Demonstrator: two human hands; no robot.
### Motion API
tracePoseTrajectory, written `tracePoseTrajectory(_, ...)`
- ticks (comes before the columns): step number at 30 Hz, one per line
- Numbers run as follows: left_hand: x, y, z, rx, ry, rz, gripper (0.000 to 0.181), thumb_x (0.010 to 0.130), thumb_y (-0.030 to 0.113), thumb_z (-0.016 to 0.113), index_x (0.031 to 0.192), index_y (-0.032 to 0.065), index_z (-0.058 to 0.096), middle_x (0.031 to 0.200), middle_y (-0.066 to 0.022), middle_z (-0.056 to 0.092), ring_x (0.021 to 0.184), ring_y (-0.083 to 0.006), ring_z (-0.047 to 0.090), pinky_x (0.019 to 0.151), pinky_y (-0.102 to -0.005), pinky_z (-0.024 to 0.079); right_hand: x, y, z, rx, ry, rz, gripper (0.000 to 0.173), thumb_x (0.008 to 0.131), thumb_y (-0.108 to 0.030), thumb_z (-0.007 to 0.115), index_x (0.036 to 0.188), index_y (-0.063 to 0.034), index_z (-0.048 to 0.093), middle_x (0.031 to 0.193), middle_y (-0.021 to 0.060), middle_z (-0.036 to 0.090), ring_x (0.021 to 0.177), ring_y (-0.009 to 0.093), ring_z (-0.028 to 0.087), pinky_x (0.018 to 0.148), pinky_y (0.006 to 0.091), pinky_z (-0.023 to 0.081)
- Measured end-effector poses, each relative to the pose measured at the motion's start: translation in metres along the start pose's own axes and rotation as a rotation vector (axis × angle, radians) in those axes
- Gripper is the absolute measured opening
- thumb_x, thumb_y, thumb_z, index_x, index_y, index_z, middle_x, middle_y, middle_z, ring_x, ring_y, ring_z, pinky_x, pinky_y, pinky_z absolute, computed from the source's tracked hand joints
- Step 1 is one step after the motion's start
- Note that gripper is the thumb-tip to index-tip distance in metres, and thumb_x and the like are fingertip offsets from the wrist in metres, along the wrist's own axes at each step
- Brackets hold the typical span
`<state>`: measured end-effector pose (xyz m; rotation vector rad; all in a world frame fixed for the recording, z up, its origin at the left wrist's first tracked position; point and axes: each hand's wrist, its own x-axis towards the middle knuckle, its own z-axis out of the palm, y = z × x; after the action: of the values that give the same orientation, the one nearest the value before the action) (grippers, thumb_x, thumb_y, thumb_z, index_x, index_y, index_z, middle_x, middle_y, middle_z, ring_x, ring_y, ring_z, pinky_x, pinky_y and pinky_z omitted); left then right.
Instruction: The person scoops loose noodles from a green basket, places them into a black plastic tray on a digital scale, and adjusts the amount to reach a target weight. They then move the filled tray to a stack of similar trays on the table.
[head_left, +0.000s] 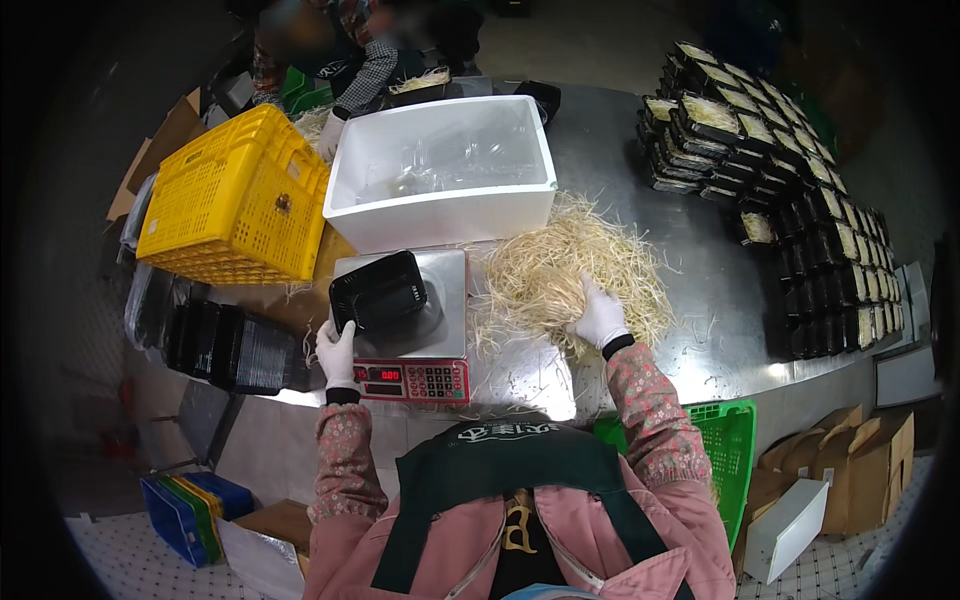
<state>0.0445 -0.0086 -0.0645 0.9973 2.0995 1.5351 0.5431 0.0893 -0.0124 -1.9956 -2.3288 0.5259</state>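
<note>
My left hand (335, 352), in a white glove, grips the near left corner of a black plastic tray (379, 291). The tray is tilted above the steel platform (448, 326) of a digital scale, whose red panel (439, 380) has keys and lit digits. To the right of the scale lies a loose heap of bean sprouts (626, 262). My right hand (600, 315), also gloved in white, is closed around a bunch of sprouts (553, 298) at the heap's near side; its fingertips are partly hidden among the strands.
A white foam box (442, 221) stands behind the scale, beside a yellow perforated crate (247, 202). Nested black trays (255, 349) lie left. Filled trays (712, 116) are stacked along the right of the steel table (705, 300). A co-worker's gloved hand (331, 136) is beyond the crate.
</note>
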Motion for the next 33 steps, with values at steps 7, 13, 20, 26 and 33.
tracePoseTrajectory(7, 0.002, 0.084, 0.080, -0.784, 0.089, -0.010, 0.026, 0.089, 0.004, 0.065, 0.114, 0.0021, 0.058, 0.113, -0.0122, 0.064, 0.102, -0.0188, 0.061, 0.089, -0.0304, 0.050, -0.010, -0.034, -0.033, -0.109, 0.033, -0.018, 0.097, 0.061, -0.028, 0.080, 0.142, 0.0034, 0.035, 0.095, 0.0204, 0.069, 0.089, 0.032, 0.069, 0.080, 0.0398, 0.054)
tracePoseTrajectory(13, -0.061, 0.219, 0.120, 0.043, -0.089, 0.957, 0.063, 0.082, 0.007, 0.066, 0.140, 0.0075, 0.043, 0.151, -0.0172, 0.035, 0.138, -0.0372, 0.035, 0.112, -0.0453, 0.031, 0.009, -0.096, -0.055, -0.151, 0.097, -0.164, 0.052, 0.059, -0.031, 0.083, 0.095, -0.0028, 0.059, 0.089, 0.0189, 0.069, 0.086, 0.034, 0.068, 0.074, 0.0425, 0.054)
tracePoseTrajectory(20, -0.079, 0.168, 0.106, 0.064, -0.316, 0.665, 0.048, 0.095, 0.022, 0.056, 0.141, 0.0098, 0.048, 0.147, -0.0208, 0.039, 0.133, -0.0401, 0.039, 0.111, -0.0443, 0.031, 0.020, -0.202, -0.052, 0.044, 0.324, -0.578, 0.041, 0.066, -0.022, 0.072, 0.098, 0.0009, 0.061, 0.086, 0.0203, 0.065, 0.080, 0.036, 0.066, 0.069, 0.0443, 0.054)
tracePoseTrajectory(26, -0.049, 0.070, 0.062, -0.374, -0.531, -0.061, 0.058, 0.102, 0.033, 0.048, 0.146, -0.0034, 0.034, 0.148, -0.0223, 0.038, 0.139, -0.0313, 0.034, 0.116, -0.0375, 0.024, 0.037, -0.257, 0.005, -0.047, 0.308, -0.864, 0.055, 0.064, -0.020, 0.071, 0.113, 0.0009, 0.058, 0.085, 0.0137, 0.063, 0.081, 0.031, 0.063, 0.069, 0.0408, 0.050)
tracePoseTrajectory(33, -0.018, 0.098, 0.046, 0.496, -0.638, 0.756, 0.070, 0.096, 0.034, 0.051, 0.151, -0.0013, 0.024, 0.153, -0.0234, 0.031, 0.142, -0.0340, 0.032, 0.118, -0.0440, 0.020, 0.048, -0.271, 0.034, -0.081, 0.132, -0.775, 0.077, 0.064, -0.030, 0.075, 0.128, 0.0026, 0.048, 0.111, 0.0189, 0.053, 0.104, 0.034, 0.053, 0.089, 0.0443, 0.042)
